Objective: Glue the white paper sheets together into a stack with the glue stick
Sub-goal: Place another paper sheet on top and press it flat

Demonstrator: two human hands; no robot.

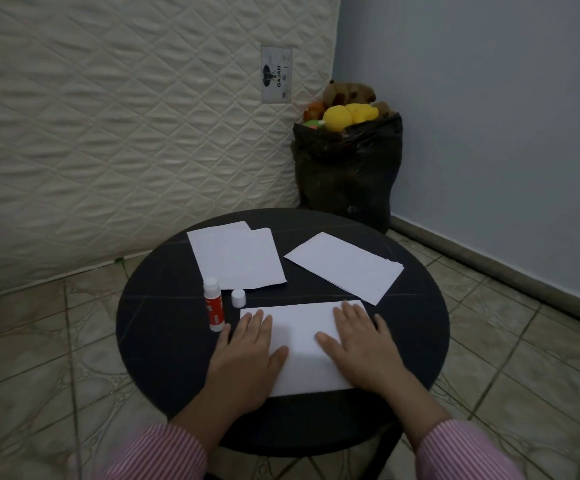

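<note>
Round dark surface (150,341) on tiled floor (39,358); quilted mattress (108,133) far left. Black bag (347,174), far, holds plush toys (347,114). Both hands' fingers (257,323) spread flat on near paper sheet (302,337).

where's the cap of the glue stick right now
The white cap stands on the black table, just right of the upright glue stick and just beyond the left hand.

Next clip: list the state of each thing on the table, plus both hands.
Glue stick: upright, uncapped.
Cap: off, standing beside the glue stick.
Near sheet: flat, pressed under both hands.
Far left sheets: overlapping, loose.
Far right sheets: overlapping, loose.
Left hand: open, palm down.
Right hand: open, palm down.
</note>
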